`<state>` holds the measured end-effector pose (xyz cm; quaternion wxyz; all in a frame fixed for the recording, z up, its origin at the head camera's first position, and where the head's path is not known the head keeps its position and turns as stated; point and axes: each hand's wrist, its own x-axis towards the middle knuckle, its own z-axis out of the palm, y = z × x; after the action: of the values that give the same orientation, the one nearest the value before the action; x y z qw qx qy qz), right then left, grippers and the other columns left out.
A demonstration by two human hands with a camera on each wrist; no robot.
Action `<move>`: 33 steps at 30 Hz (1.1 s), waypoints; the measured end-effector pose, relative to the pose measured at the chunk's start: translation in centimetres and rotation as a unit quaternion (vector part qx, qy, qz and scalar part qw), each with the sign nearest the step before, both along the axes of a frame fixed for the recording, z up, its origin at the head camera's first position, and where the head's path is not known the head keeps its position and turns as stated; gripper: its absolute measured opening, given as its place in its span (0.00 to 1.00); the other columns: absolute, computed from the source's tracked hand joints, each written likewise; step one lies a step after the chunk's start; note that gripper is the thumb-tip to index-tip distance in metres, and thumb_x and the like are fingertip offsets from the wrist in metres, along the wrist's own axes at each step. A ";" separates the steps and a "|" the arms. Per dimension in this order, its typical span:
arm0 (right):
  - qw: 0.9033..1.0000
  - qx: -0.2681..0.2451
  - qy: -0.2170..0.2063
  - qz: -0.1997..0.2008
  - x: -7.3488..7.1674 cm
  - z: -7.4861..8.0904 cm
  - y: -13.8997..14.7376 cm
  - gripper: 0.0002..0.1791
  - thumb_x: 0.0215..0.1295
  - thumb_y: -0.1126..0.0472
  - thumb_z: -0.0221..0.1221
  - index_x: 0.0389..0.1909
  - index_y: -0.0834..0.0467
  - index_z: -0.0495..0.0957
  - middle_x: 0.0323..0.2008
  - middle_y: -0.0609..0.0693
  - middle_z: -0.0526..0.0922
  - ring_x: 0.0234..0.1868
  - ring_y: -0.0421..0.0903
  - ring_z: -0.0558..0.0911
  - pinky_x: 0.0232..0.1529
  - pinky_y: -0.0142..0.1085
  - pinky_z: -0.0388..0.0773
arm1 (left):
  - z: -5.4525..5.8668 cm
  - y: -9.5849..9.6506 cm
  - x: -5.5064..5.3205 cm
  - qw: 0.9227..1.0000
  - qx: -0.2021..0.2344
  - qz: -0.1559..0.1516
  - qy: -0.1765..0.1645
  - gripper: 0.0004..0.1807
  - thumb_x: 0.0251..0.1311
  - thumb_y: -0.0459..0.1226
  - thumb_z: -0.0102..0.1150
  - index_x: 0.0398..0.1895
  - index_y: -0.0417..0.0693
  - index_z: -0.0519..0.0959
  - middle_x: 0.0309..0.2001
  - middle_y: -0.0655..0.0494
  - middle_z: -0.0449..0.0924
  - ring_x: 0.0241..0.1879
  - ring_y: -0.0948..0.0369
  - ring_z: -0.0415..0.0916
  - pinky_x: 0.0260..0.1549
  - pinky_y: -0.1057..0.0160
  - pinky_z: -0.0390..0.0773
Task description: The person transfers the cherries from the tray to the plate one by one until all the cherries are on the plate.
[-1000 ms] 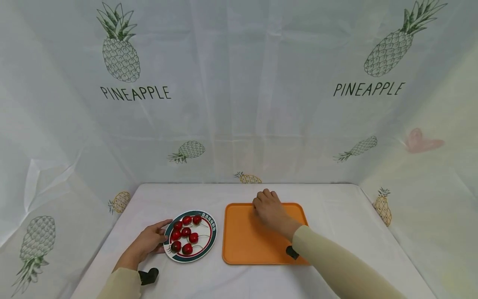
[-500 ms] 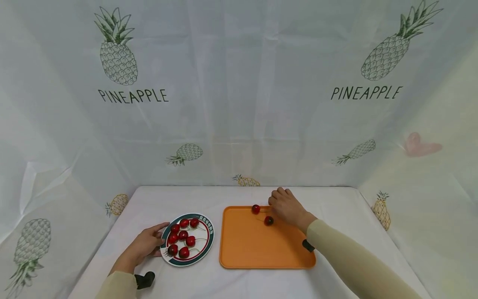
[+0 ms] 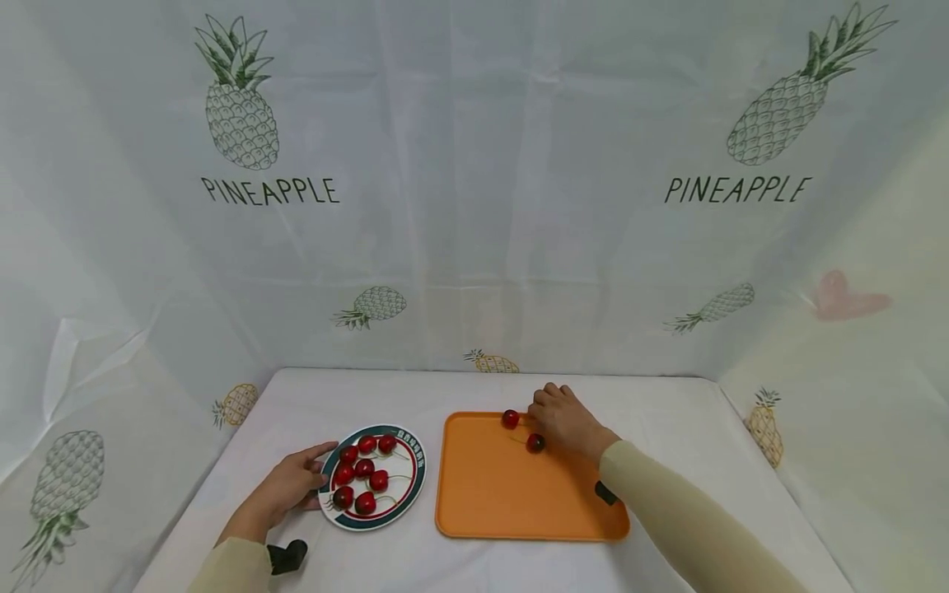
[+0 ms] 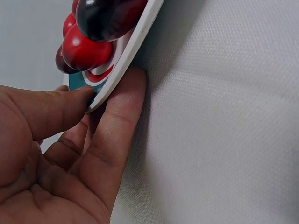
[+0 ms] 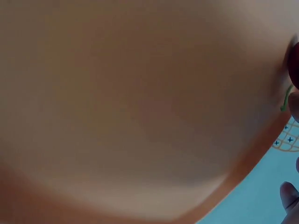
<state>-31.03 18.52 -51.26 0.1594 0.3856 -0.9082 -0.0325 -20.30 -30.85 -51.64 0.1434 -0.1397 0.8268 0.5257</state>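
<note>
My left hand [image 3: 285, 482] grips the left rim of a round plate [image 3: 409, 494] with a green band. The left wrist view shows the thumb on top of the rim and fingers underneath. On the plate lie several red cherries [image 3: 365, 468] with stems. My right hand [image 3: 567, 417] is over the back edge of an orange tray [image 3: 482, 494], its fingers bent and fingertips hidden. Beside it, on the tray, are a bright red cherry [image 3: 511, 419] and a darker cherry [image 3: 535, 443]. A fingertip is close to a cherry [image 5: 295, 67] with a green stem at the right wrist view's edge; contact is unclear.
A white cloth covers the table [image 3: 667, 428]. Behind and around it hangs a pale curtain [image 3: 474, 206] printed with pineapples. Plate and tray stand side by side with a narrow gap. A dark strap piece [image 3: 287, 557] sticks out at the left wrist.
My right hand moved right from over the tray's back part, uncovering the two cherries, then came slightly back left and nearer. The left hand stayed on the plate rim.
</note>
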 end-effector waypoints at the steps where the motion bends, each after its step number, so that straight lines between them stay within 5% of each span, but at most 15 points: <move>1: 1.000 0.001 -0.002 -0.001 -0.1 -0.1 0.0 0.03 0.71 0.58 0.67 0.39 0.52 0.84 0.41 0.47 0.79 0.44 0.48 0.71 0.44 0.41 0.69 | 0.0 0.0 0.0 1.000 0.001 -0.002 0.001 0.36 0.69 0.24 0.55 0.81 0.44 0.64 0.61 0.31 0.67 0.45 0.52 0.79 0.38 0.56 0.88; 26: 1.000 -0.005 -0.021 -0.005 -0.5 -0.6 -0.4 0.05 0.68 0.57 0.69 0.33 0.51 0.84 0.34 0.45 0.76 0.40 0.47 0.68 0.42 0.42 0.69 | 0.1 -0.1 0.1 1.000 -0.015 0.001 0.002 0.36 0.68 0.24 0.54 0.80 0.45 0.64 0.62 0.31 0.67 0.45 0.52 0.78 0.38 0.57 0.87; 33: 0.997 0.077 0.008 -0.001 -0.4 0.0 -0.4 0.06 0.70 0.59 0.68 0.34 0.55 0.83 0.34 0.47 0.75 0.40 0.48 0.67 0.43 0.41 0.73 | 0.2 0.0 0.2 1.000 -0.018 0.000 0.002 0.36 0.68 0.24 0.54 0.80 0.45 0.65 0.60 0.32 0.69 0.45 0.52 0.77 0.37 0.58 0.86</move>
<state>-31.48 18.11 -51.21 0.1364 0.3952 -0.9022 -0.1057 -20.11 -30.80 -51.42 0.1389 -0.1413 0.8365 0.5109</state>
